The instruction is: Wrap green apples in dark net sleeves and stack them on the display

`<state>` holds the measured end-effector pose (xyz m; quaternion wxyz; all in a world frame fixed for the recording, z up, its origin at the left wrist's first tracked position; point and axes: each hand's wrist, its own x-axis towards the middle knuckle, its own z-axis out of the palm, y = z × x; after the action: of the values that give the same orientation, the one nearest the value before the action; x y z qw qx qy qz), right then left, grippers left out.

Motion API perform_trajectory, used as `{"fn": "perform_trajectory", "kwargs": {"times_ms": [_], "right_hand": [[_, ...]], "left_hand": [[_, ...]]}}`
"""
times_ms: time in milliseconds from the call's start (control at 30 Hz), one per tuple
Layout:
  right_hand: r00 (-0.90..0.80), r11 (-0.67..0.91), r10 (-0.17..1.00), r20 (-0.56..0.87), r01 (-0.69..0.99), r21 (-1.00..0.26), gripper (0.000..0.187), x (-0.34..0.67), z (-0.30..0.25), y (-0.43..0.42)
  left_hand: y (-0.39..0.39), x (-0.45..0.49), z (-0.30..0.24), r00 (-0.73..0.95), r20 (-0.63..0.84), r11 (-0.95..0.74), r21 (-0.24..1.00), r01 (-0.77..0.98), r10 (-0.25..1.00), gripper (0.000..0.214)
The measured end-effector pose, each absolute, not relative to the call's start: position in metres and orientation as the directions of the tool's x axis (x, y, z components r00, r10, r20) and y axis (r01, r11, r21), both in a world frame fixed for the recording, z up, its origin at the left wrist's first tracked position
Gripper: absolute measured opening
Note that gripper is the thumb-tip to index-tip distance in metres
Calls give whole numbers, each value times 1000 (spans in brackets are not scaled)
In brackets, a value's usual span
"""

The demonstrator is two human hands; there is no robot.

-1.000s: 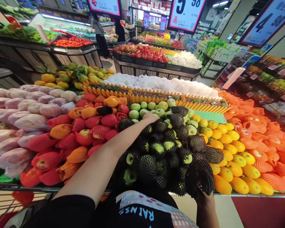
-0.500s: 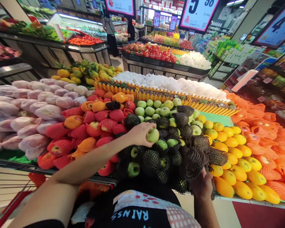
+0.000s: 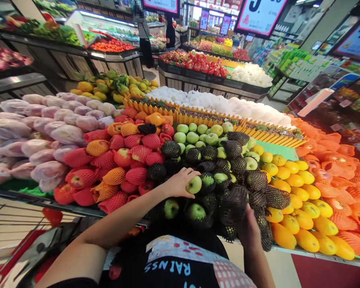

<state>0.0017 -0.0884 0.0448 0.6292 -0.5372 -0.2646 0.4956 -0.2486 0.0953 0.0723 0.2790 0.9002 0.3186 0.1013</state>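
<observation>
My left hand [image 3: 180,183] is closed around a bare green apple [image 3: 193,185], held just above the near part of the pile. In my right hand [image 3: 251,228] is a black foam net sleeve [image 3: 234,203], blurred by motion; whether it has anything inside cannot be made out. Below and around both hands lie green apples in black net sleeves, one of them a netted apple [image 3: 196,212] near the front edge. Several unwrapped green apples [image 3: 192,137] are heaped behind them. More black nets [image 3: 261,226] hang beside my right hand.
Red-netted apples [image 3: 117,160] and wrapped pale fruit [image 3: 48,136] lie to the left. Yellow fruit [image 3: 300,216] and orange-netted fruit [image 3: 336,180] are on the right. A low yellow fence [image 3: 210,119] runs behind the pile. A shopping cart [image 3: 12,236] stands at lower left.
My left hand has lowered slightly toward me with the apple. My right hand has moved left and up with the black net, nearer the apple. The view has shifted a little.
</observation>
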Motion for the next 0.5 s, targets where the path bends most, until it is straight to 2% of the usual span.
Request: {"fn": "perform_trajectory", "kwargs": {"times_ms": [67, 167, 233, 333, 400, 500], "right_hand": [[359, -162, 905, -227, -203, -966, 75, -8, 34, -94], [299, -224, 940, -165, 172, -959, 97, -25, 31, -101], [157, -118, 986, -56, 417, -901, 97, -36, 39, -97], [-136, 123, 990, 38, 691, -712, 92, -53, 61, -79], [-279, 221, 960, -17, 796, -563, 95, -63, 74, -62], [-478, 384, 863, -161, 829, -406, 90, -73, 85, -39]], "left_hand": [[93, -249, 71, 773, 27, -650, 560, 514, 634, 85], [92, -251, 72, 763, 70, -655, 568, 499, 642, 79], [93, -253, 75, 740, 121, -650, 584, 485, 661, 76], [94, -261, 85, 643, 230, -621, 617, 484, 730, 71], [94, -267, 93, 557, 301, -601, 627, 496, 774, 68], [93, -279, 105, 446, 382, -583, 616, 529, 809, 67]]}}
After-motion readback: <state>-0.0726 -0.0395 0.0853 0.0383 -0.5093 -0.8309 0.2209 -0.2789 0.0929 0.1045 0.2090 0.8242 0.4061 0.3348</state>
